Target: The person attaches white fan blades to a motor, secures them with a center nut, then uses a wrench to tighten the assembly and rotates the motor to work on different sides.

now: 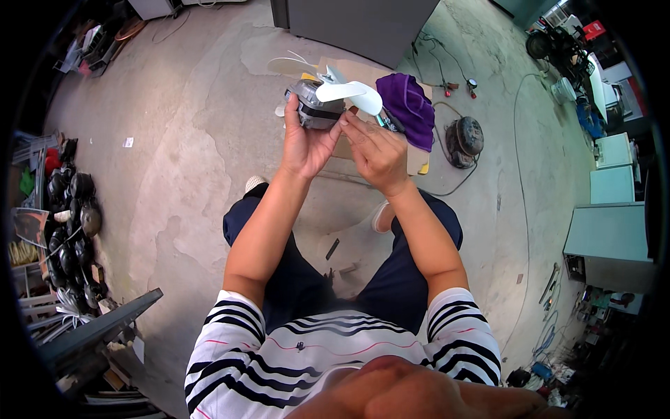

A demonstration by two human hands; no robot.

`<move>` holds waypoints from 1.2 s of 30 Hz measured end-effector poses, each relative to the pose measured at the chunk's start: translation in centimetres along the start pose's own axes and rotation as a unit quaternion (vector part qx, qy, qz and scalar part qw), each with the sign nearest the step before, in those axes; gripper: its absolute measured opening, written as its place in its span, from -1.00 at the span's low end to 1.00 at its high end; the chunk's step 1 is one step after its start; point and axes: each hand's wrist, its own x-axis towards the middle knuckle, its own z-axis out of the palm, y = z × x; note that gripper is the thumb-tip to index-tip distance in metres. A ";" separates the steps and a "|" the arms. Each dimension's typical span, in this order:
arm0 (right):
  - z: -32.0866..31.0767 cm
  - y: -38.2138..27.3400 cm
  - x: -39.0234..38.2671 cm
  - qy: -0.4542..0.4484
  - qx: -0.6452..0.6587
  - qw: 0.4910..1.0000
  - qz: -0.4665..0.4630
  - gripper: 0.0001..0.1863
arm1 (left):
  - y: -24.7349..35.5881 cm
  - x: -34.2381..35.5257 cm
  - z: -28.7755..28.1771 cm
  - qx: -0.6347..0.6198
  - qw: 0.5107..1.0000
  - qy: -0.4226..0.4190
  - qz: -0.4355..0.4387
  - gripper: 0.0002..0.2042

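Note:
My left hand (307, 143) is wrapped around a small grey metal fan motor (314, 105), with the thumb up its left side. A fan blade piece (349, 92) with white blades sits on top of the motor. At the motor's right edge, the fingers of my right hand (380, 150) are pinched together. What they grip, if anything, is too small to make out. Just beyond the right hand lies a dark tool (393, 123), partly hidden. Beside it, a bunched purple cloth (408, 108) rests on a flat cardboard sheet (368, 70).
To the right, a black compressor (465, 142) stands on the floor with a cable trailing. Gauges with hoses (472, 84) lie farther back. A large grey cabinet (349, 28) stands ahead. Several black compressors (66, 209) are piled at left, and pale appliances (607, 234) line the right.

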 end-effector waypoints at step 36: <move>-6.9 1.8 1.7 -0.184 0.364 0.793 0.453 -0.54 | 1.6 -1.0 0.4 0.233 0.964 0.123 0.032 -0.45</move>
